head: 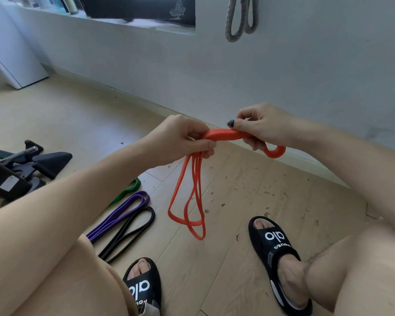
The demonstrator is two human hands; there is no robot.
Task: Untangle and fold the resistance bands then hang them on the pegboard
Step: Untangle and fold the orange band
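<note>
Head view: both my left hand [183, 139] and right hand [260, 128] pinch the orange band [224, 135], mid-fold; next, I'd double the hanging loops

**Pale room, wooden floor**

A light wood-plank floor [226, 258] runs to a pale blue-grey wall [306, 76] with a low skirting board [146, 103]. Small dark flecks litter the boards on the right. At far left stands a white cabinet [14, 58]. A ledge [78, 15] along the far wall carries a dark framed panel [141, 8]. Soft daylight fills the room.
</note>
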